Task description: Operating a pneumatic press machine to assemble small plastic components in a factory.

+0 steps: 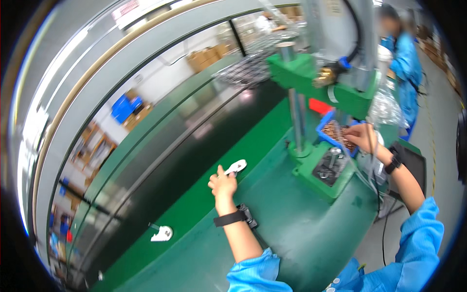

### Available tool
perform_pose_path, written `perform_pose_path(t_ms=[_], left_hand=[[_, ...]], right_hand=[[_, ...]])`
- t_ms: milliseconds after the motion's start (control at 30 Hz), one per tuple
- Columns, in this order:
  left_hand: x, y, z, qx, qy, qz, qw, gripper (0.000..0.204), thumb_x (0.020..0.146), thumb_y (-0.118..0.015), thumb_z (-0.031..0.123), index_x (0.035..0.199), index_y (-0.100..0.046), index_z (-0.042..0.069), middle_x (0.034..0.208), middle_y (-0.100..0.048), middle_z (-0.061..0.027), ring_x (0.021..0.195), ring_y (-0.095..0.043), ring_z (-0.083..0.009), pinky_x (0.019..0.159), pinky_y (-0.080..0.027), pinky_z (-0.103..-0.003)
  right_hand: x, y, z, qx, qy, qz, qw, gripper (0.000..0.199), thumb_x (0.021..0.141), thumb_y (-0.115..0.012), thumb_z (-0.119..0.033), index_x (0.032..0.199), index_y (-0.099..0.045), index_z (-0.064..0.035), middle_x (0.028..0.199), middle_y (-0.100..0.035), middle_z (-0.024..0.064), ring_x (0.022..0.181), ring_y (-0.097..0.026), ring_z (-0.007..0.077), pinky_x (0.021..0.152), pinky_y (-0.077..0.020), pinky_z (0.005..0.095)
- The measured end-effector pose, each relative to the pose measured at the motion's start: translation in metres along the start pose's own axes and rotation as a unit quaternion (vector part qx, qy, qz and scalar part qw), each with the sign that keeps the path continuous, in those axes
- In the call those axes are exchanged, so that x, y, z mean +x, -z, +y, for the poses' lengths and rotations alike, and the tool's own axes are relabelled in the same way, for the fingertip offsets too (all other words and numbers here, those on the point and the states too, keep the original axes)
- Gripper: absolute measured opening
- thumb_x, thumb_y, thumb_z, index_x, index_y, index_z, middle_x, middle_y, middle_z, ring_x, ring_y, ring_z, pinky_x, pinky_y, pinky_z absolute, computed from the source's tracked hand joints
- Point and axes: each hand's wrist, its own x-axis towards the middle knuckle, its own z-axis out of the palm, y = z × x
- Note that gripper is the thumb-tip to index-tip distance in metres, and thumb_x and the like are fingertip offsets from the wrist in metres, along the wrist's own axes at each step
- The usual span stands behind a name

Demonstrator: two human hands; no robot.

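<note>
My left hand (224, 185) is over the green strip along the bench, its fingers closed on the near end of a white, rounded part (237, 167) with a dark opening. The part points away from the hand. At the right, my right hand (360, 136) reaches over a blue bin (323, 135) full of small copper-coloured pieces (332, 130). Its fingertips are pinched together down among the pieces; whatever they hold is too small to make out. Just left of that bin stands a green press (318, 163) with a metal fixture (333, 158) on its base.
Another white part (162, 234) lies farther left on the strip, beside a dark belt (165, 182). Hoses and cables (364, 177) hang below my right wrist. A dark tray (412, 168) is at the right. A person in blue (406, 63) stands behind the press.
</note>
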Motion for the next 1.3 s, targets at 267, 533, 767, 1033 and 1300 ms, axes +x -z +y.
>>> perform_pose_path(t_ms=[267, 533, 767, 1033, 1300], left_hand=[[-0.019, 0.061, -0.034, -0.043, -0.024, 0.072, 0.996, 0.053, 0.084, -0.051, 0.034, 0.13, -0.039, 0.012, 0.135, -0.032, -0.0172, 0.123, -0.029, -0.0386, 0.103, -0.026, -0.044], [0.005, 0.119, -0.2, 0.201, 0.115, -0.076, 0.97, 0.046, 0.078, -0.055, 0.038, 0.12, -0.05, 0.018, 0.123, -0.051, -0.0089, 0.114, -0.047, -0.0306, 0.095, -0.031, -0.055], [-0.014, 0.091, -0.228, 0.029, 0.154, 0.006, 0.988, 0.033, 0.083, -0.05, 0.029, 0.087, -0.057, -0.004, 0.077, -0.061, -0.0197, 0.055, -0.062, -0.0223, 0.044, -0.047, -0.036], [-0.061, 0.063, 0.034, -0.188, -0.259, -0.118, 0.94, 0.027, 0.091, -0.039, 0.019, 0.109, -0.051, 0.003, 0.09, -0.06, -0.0153, 0.066, -0.06, -0.0198, 0.063, -0.048, -0.03], [-0.138, 0.025, 0.163, -0.27, -0.395, -0.229, 0.848, 0.04, 0.087, -0.054, 0.031, 0.115, -0.044, 0.004, 0.098, -0.058, -0.0135, 0.089, -0.056, -0.0204, 0.08, -0.043, -0.032]], right_hand=[[-0.014, 0.02, -0.019, -0.021, 0.05, 0.022, 0.998, 0.018, 0.072, -0.064, -0.011, 0.084, -0.064, 0.0036, 0.074, -0.064, 0.0129, 0.07, -0.061, 0.0172, 0.064, -0.046, 0.0288], [-0.029, 0.024, -0.014, -0.035, 0.062, 0.024, 0.997, 0.017, 0.07, -0.064, -0.008, 0.082, -0.064, 0.0038, 0.076, -0.064, 0.0125, 0.071, -0.061, 0.0182, 0.064, -0.0458, 0.0286], [-0.035, 0.019, -0.023, 0.005, 0.08, 0.041, 0.996, 0.015, 0.066, -0.065, -0.009, 0.076, -0.064, 0.0016, 0.067, -0.061, 0.0102, 0.06, -0.055, 0.0173, 0.057, -0.0421, 0.0289], [-0.052, 0.035, -0.013, 0.014, 0.061, 0.067, 0.996, 0.01, 0.068, -0.064, -0.004, 0.076, -0.064, 0.0013, 0.066, -0.06, 0.0087, 0.06, -0.055, 0.0139, 0.054, -0.0422, 0.0279], [-0.082, 0.058, -0.01, 0.006, 0.06, 0.041, 0.997, 0.011, 0.069, -0.066, -0.007, 0.078, -0.065, -0.0015, 0.068, -0.061, 0.0078, 0.057, -0.053, 0.0139, 0.054, -0.0419, 0.0264]])
